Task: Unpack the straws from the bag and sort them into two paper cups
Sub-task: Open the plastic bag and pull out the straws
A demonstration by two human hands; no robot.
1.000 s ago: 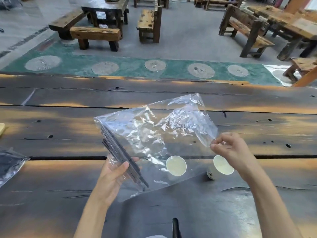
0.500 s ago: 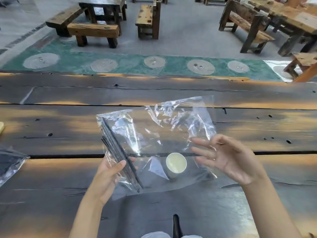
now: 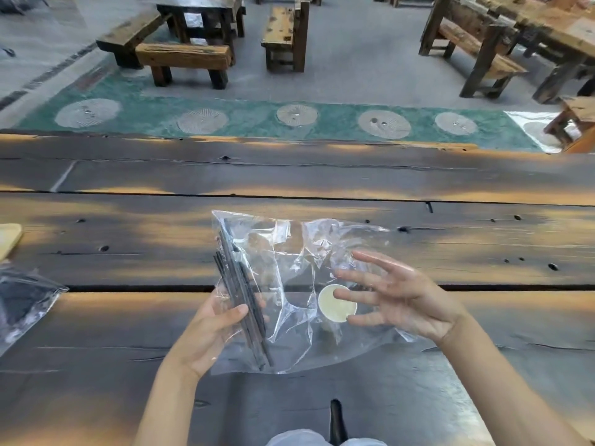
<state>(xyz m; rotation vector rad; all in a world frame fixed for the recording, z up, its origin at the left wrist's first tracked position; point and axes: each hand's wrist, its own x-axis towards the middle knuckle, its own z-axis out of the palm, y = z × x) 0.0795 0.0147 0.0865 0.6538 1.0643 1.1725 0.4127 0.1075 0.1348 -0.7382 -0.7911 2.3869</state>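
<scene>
holding clear bag (image 3: 299, 284) of dark straws (image 3: 241, 300) in left hand (image 3: 212, 329)

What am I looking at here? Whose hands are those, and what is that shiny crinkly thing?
You are looking through a camera worn on a person's head, pointing down at their own two hands. There is no robot. The shiny thing is a clear plastic bag with dark straws inside. The left hand grips the bag around the straws. The right hand is open with its fingers spread, beside the bag, holding nothing. Through the plastic you can see a paper cup standing on the big dark wooden table. Only this one cup shows. Another plastic bag lies at the table's left edge. Behind the table are wooden benches on the floor.
</scene>
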